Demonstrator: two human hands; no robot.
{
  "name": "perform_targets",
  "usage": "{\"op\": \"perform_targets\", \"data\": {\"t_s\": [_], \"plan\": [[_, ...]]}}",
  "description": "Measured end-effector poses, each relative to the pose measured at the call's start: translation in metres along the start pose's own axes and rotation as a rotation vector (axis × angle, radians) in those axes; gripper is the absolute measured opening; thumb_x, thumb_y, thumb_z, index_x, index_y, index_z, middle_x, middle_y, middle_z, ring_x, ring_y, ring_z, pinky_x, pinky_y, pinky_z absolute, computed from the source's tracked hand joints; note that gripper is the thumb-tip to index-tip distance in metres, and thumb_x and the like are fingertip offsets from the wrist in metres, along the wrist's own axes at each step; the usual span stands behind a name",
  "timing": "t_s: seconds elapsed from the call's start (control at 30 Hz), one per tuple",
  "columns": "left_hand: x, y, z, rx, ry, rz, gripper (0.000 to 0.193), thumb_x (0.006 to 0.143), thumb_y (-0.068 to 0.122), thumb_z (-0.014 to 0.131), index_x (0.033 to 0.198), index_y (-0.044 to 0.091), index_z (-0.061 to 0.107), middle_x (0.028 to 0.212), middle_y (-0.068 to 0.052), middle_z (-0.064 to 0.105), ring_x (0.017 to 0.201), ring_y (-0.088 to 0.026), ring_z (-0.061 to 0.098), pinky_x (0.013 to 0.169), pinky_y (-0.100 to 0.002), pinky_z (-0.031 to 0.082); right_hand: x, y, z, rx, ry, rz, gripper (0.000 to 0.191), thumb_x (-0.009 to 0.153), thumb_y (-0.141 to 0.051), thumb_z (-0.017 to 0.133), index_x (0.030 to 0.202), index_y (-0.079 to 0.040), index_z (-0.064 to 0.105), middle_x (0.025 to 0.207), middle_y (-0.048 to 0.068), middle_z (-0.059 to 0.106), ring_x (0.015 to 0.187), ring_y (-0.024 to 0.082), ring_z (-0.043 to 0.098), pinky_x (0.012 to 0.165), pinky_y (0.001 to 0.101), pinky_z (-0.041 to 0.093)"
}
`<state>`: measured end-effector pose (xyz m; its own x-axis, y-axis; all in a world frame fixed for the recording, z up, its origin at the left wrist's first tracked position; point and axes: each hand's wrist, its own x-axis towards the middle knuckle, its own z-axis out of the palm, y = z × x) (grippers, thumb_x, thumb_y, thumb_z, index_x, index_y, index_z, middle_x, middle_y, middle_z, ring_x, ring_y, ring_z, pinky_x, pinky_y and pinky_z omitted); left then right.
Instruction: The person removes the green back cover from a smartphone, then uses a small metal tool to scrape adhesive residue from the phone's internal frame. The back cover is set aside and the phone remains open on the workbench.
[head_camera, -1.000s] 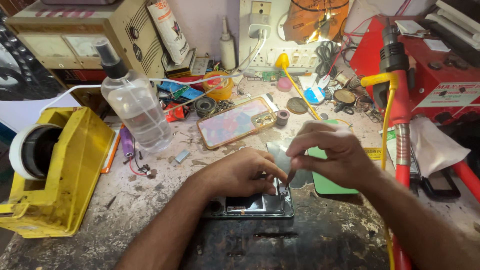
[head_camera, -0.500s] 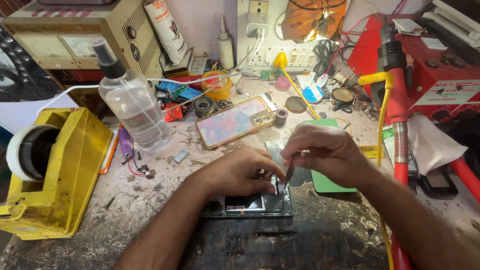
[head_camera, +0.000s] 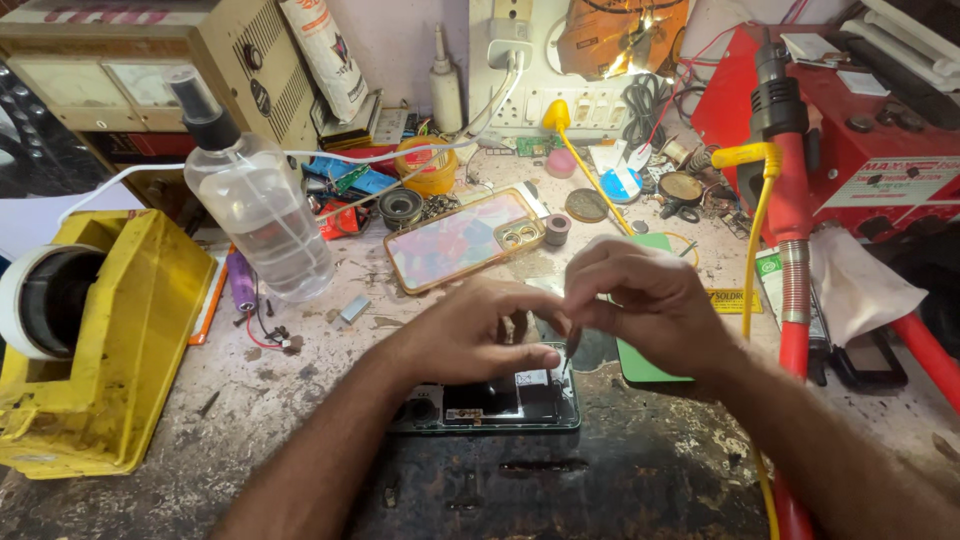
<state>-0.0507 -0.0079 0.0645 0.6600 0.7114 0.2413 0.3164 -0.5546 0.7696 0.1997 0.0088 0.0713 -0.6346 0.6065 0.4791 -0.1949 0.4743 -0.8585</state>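
Note:
An opened phone (head_camera: 520, 400) lies face down on the dark mat, its back off and its innards showing. My left hand (head_camera: 470, 335) rests on its upper edge, fingers curled over it, pinning it down. My right hand (head_camera: 640, 305) hovers just right of the left, fingers pinched on a thin dark tool (head_camera: 568, 352) whose tip points down at the phone's upper right corner. A green card (head_camera: 640, 355) lies under my right hand.
A phone in a patterned case (head_camera: 460, 238) lies behind my hands. A clear spray bottle (head_camera: 255, 205) stands at the left, beside a yellow tape dispenser (head_camera: 110, 340). A red and yellow hot-air tool (head_camera: 785, 230) and red station stand at the right. Small parts clutter the back.
The grey strip my right hand held above the phone is gone from view. My right hand now pinches a thin tool down at the phone's corner. My left hand stays on the phone.

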Motion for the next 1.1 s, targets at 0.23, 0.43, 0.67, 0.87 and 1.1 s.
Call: {"op": "perform_targets", "data": {"t_s": [0.23,0.43,0.67,0.87,1.1], "plan": [[0.006,0.01,0.016,-0.267,0.034,0.045,0.056,0.088,0.03,0.075,0.131,0.009,0.046,0.103,-0.002,0.081,0.096,-0.009,0.076,0.083,-0.026,0.057,-0.003,-0.006,-0.002,-0.283,-0.04,-0.094,0.035,0.088,0.002,0.075,0.122,-0.006,0.073,0.118,0.01,0.065,0.109,0.018,0.064,0.094,0.0309,0.053],[0.008,0.015,0.01,0.261,0.082,-0.121,0.044,0.068,0.032,0.094,0.092,0.006,0.068,0.082,-0.01,0.071,0.072,-0.021,0.07,0.069,-0.036,0.056,0.001,-0.009,0.005,-0.085,-0.085,0.021,0.04,0.101,0.004,0.058,0.139,-0.006,0.061,0.113,0.008,0.066,0.103,0.016,0.067,0.09,0.0312,0.059],[-0.005,0.007,-0.012,0.317,0.129,-0.009,0.019,0.073,0.016,0.083,0.087,0.008,0.073,0.08,-0.007,0.073,0.072,-0.019,0.071,0.066,-0.035,0.056,0.006,-0.007,0.004,-0.09,0.028,0.029,0.044,0.104,-0.001,0.057,0.148,-0.004,0.053,0.106,0.008,0.063,0.099,0.015,0.067,0.081,0.0324,0.064],[-0.006,0.012,-0.01,0.185,-0.083,0.019,0.026,0.069,0.015,0.087,0.092,0.008,0.076,0.075,-0.005,0.07,0.067,-0.017,0.068,0.062,-0.034,0.055,0.0,0.002,0.009,-0.059,-0.003,0.057,0.042,0.104,0.0,0.057,0.146,-0.003,0.053,0.109,0.008,0.062,0.1,0.016,0.068,0.083,0.0326,0.061],[-0.003,0.01,-0.007,0.231,-0.197,-0.073,0.037,0.073,0.016,0.086,0.109,0.022,0.08,0.074,-0.004,0.07,0.066,-0.019,0.066,0.064,-0.035,0.052,0.0,0.003,0.01,-0.117,0.048,0.094,0.041,0.103,0.0,0.057,0.144,-0.003,0.054,0.108,0.007,0.062,0.101,0.015,0.069,0.086,0.0313,0.06]]}}
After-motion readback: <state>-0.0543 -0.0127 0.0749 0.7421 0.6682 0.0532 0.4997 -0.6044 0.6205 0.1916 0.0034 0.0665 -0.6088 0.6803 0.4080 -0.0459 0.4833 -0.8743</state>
